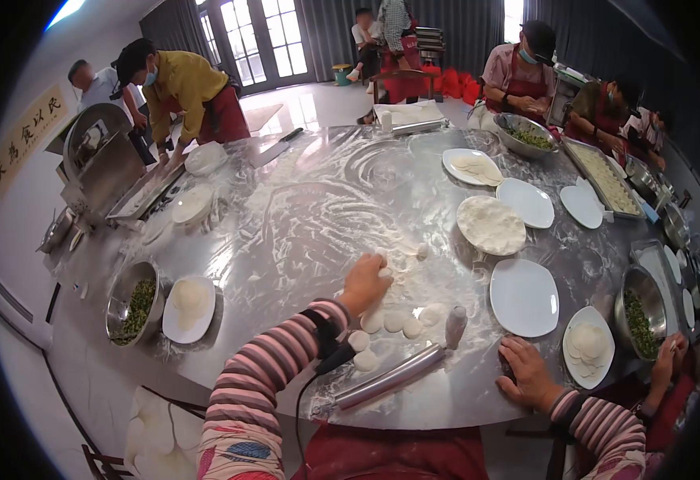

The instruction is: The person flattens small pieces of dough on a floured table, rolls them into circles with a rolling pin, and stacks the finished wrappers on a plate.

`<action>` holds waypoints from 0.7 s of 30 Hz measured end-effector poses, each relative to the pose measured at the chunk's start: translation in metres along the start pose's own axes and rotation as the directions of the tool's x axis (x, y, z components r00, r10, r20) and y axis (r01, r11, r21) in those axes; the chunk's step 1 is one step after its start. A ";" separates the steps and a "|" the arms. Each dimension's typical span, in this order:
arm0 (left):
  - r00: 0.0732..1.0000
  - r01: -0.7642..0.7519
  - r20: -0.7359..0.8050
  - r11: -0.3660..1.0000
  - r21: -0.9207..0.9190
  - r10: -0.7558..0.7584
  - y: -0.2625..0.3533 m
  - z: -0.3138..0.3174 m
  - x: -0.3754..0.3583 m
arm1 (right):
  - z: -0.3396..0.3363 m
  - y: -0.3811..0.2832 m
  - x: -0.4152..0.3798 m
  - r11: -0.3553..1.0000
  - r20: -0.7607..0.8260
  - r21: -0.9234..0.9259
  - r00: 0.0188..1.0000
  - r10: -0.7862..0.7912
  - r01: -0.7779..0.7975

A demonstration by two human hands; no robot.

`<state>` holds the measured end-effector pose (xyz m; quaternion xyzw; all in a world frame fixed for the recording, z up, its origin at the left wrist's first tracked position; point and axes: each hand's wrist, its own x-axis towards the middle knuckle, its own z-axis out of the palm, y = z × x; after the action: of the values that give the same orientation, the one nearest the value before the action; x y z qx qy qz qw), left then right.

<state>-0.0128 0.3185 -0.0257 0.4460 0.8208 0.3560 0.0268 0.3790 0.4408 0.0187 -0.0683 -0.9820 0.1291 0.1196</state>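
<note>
My left hand [366,282] reaches over the floured metal table with its fingers curled down at the dough; what is under them is hidden. Several small flattened dough pieces [396,322] lie just in front of it, two more near my left wrist. A metal rolling pin [390,376] lies at the front edge, beside a short upright object [456,326] dusted with flour. My right hand [528,373] rests on the table edge with fingers spread and nothing in it, between an empty white plate [524,298] and a plate of round wrappers [588,344].
Bowls of green filling [136,304] stand left, right and at the back. A plate of flour [491,226], other plates and a long tray [604,178] are at the right. A knife [280,147] lies at the back left. Several people surround the table; a co-worker's hand [668,356] is near my right arm.
</note>
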 end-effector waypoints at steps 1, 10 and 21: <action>1.000 -0.003 -0.008 1.000 -0.013 0.003 -0.007 -0.006 -0.006 | 0.000 0.001 0.000 1.000 -0.004 -0.005 1.000 -0.003 0.003; 0.998 0.062 0.015 0.993 0.100 -0.064 -0.035 -0.134 -0.137 | 0.010 -0.002 -0.006 1.000 -0.079 0.004 0.997 0.004 -0.004; 0.975 -0.048 -0.195 0.956 0.291 0.108 -0.030 -0.158 -0.147 | 0.014 -0.007 -0.005 0.999 -0.039 -0.045 0.999 -0.007 0.005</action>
<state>-0.0034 0.1094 0.0333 0.4377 0.8432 0.2800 -0.1379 0.3799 0.4296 0.0066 -0.0705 -0.9823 0.1051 0.1379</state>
